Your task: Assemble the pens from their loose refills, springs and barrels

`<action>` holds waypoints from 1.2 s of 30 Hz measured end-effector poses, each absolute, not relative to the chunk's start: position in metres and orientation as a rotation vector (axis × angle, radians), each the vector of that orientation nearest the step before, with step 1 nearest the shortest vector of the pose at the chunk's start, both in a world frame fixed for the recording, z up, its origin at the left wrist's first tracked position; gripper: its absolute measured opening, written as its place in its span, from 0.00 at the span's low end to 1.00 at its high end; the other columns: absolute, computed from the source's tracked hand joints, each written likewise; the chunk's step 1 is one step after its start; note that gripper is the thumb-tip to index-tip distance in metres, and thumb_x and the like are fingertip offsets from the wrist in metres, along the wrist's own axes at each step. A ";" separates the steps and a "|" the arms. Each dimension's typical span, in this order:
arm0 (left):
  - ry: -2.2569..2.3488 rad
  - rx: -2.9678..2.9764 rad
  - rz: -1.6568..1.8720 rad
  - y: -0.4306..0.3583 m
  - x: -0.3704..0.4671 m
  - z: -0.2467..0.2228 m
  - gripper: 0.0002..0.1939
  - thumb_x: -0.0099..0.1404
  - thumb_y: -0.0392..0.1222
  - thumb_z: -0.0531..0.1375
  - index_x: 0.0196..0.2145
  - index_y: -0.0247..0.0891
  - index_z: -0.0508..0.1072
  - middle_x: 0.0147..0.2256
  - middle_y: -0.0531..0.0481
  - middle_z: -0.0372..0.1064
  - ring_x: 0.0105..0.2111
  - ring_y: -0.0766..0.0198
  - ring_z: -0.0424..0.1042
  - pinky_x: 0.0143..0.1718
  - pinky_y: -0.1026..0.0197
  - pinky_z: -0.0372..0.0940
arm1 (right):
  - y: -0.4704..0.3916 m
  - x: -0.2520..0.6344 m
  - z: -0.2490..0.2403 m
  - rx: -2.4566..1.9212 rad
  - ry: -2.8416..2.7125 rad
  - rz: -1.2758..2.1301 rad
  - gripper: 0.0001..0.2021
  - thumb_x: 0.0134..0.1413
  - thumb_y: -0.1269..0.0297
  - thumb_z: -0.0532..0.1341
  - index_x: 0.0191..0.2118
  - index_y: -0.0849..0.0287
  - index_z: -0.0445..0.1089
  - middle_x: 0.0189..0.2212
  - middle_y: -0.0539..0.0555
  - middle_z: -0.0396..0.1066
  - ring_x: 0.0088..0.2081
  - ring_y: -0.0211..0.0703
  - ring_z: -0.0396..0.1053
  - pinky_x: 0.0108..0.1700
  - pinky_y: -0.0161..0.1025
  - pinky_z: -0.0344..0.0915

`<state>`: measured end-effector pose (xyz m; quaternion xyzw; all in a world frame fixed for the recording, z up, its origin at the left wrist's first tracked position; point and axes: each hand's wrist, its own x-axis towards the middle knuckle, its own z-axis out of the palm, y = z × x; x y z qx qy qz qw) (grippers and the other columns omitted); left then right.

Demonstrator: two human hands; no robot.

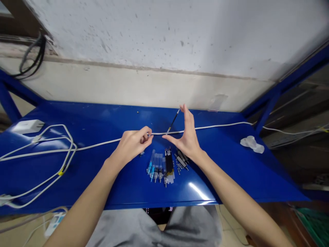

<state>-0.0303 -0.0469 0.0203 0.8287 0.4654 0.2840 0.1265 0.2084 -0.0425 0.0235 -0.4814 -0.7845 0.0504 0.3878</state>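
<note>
My right hand [189,137] holds a pen refill [173,121] lengthwise, one end at the thumb and the other at the fingertips. The refill is dark with a yellowish band and a pale lower end, and it slants upward. To its left, my left hand [132,142] is closed in a pinch; something small may be at the fingertips, but I cannot make it out. Below the hands lie several clear pen barrels [155,164] with blue or dark ends. Beside them is a row of dark refills [169,166]. Grey and black pen parts [182,158] lie under my right wrist.
A white cable [218,126] crosses the blue table [89,181] behind the hands and coils at the left, near a white power adapter [28,126]. Crumpled white plastic [252,144] lies at the right. Blue frame bars and a wall bound the table.
</note>
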 end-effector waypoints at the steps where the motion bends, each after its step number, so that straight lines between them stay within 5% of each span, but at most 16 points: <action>1: 1.334 2.383 0.928 -0.047 -0.029 0.020 0.08 0.72 0.43 0.58 0.43 0.39 0.74 0.27 0.56 0.74 0.25 0.69 0.72 0.33 0.67 0.64 | -0.045 0.209 0.021 -1.221 -2.001 0.109 0.59 0.58 0.42 0.65 0.74 0.46 0.16 0.74 0.63 0.40 0.74 0.64 0.43 0.70 0.66 0.51; 7: 1.053 2.328 1.218 -0.031 0.000 0.045 0.09 0.72 0.41 0.60 0.42 0.36 0.79 0.36 0.49 0.79 0.34 0.65 0.77 0.40 0.64 0.69 | -0.051 0.216 0.021 -1.172 -1.957 0.034 0.54 0.60 0.45 0.65 0.74 0.42 0.20 0.75 0.60 0.38 0.74 0.64 0.41 0.71 0.65 0.51; 11: 1.000 2.127 1.175 -0.026 0.027 0.055 0.11 0.74 0.36 0.55 0.41 0.35 0.78 0.33 0.51 0.73 0.26 0.70 0.70 0.31 0.65 0.65 | -0.045 0.222 0.020 -1.105 -1.805 -0.067 0.52 0.59 0.45 0.66 0.75 0.44 0.28 0.73 0.62 0.41 0.73 0.65 0.43 0.71 0.66 0.50; 15: 0.967 2.154 1.106 -0.035 0.031 0.041 0.14 0.77 0.38 0.51 0.37 0.35 0.74 0.33 0.51 0.70 0.33 0.67 0.69 0.37 0.63 0.62 | -0.039 0.224 0.018 -0.987 -1.799 -0.094 0.47 0.61 0.43 0.64 0.74 0.45 0.35 0.71 0.62 0.45 0.72 0.64 0.47 0.70 0.68 0.52; 27: 0.860 2.162 0.858 -0.038 0.018 0.029 0.15 0.78 0.47 0.52 0.39 0.37 0.73 0.32 0.53 0.64 0.29 0.68 0.63 0.34 0.63 0.56 | -0.037 0.224 0.015 -0.956 -1.867 0.013 0.42 0.63 0.45 0.63 0.74 0.44 0.42 0.69 0.61 0.50 0.71 0.63 0.52 0.70 0.66 0.56; 36: 0.919 2.198 0.771 -0.038 0.017 0.025 0.16 0.79 0.47 0.47 0.35 0.39 0.65 0.29 0.56 0.63 0.29 0.68 0.64 0.34 0.63 0.56 | -0.039 0.224 0.014 -0.964 -1.864 -0.005 0.17 0.60 0.53 0.67 0.54 0.45 0.74 0.64 0.57 0.51 0.63 0.62 0.62 0.64 0.62 0.66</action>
